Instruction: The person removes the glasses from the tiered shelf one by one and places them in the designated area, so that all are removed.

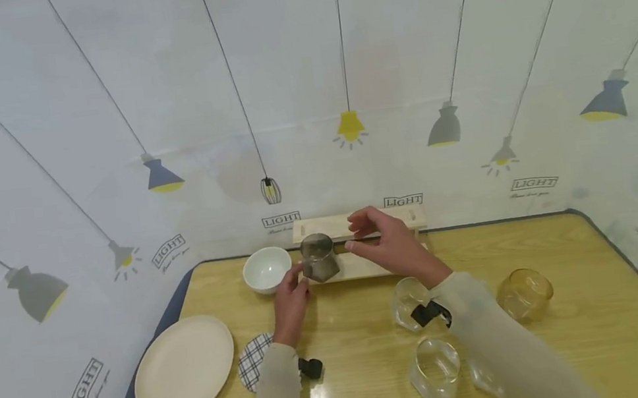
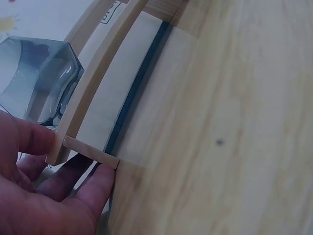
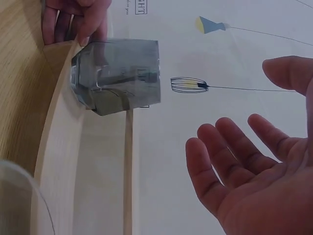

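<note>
A smoky grey glass (image 1: pixel 319 262) with a faceted base stands upright on the left end of a light wooden two-tier rack (image 1: pixel 363 266) by the wall. My left hand (image 1: pixel 290 305) grips that end of the rack; in the left wrist view its thumb (image 2: pixel 100 188) lies against the short end piece and a finger touches the upper board close to the glass. Just right of the glass, my right hand (image 1: pixel 387 244) is raised over the rack, holding nothing. Its fingers (image 3: pixel 230 156) are relaxed and spread apart from the thumb in the right wrist view.
Left of the rack sits a white bowl (image 1: pixel 267 270). A cream plate (image 1: pixel 184 369) and a checked round mat (image 1: pixel 251 364) lie nearer on the left. Clear glasses (image 1: pixel 435 374) and an amber glass (image 1: pixel 525 294) stand around my right forearm, which partly hides one.
</note>
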Demonstrator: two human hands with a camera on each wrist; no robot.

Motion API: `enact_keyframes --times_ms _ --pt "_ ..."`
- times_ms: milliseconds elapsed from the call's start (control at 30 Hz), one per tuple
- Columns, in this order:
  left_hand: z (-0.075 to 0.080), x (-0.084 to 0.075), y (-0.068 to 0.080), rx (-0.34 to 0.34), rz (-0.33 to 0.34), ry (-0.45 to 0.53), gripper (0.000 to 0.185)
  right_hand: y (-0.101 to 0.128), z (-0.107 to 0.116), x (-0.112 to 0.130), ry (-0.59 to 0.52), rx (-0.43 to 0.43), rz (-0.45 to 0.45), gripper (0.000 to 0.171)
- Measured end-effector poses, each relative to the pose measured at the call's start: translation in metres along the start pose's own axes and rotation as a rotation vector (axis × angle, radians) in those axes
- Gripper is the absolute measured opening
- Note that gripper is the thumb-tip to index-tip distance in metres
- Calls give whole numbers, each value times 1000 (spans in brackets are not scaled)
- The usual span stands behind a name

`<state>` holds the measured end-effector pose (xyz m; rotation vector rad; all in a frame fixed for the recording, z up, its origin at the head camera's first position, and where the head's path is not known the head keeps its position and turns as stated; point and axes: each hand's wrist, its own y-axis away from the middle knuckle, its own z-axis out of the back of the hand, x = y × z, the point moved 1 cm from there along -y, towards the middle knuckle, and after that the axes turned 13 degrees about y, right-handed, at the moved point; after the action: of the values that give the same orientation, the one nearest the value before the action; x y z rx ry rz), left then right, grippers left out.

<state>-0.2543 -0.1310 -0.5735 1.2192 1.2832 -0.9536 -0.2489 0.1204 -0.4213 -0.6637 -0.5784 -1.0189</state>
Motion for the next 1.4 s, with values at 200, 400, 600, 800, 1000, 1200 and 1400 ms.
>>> enact_keyframes --times_ms 200,400,600,800,1000,1200,1400 --pt "-1 -2 -2 -4 11 -13 44 -27 -27 0 57 90 -51 63" --pt "-2 -3 0 -6 16 -4 43 -43 -49 -7 102 174 -131 81" --pt "-2 -5 2 -8 17 -14 43 -55 -66 -11 159 221 -134 86" --pt "0 -4 3 -10 15 -19 44 -59 -76 -12 195 225 -134 90" --pt "0 -1 3 -10 20 -1 44 -56 -76 -14 193 199 -139 84" --pt "-1 -1 3 -15 26 -21 42 -53 -71 -17 144 193 -130 84" --pt "1 -2 2 -6 7 -28 41 -51 -61 -15 68 177 -127 80"
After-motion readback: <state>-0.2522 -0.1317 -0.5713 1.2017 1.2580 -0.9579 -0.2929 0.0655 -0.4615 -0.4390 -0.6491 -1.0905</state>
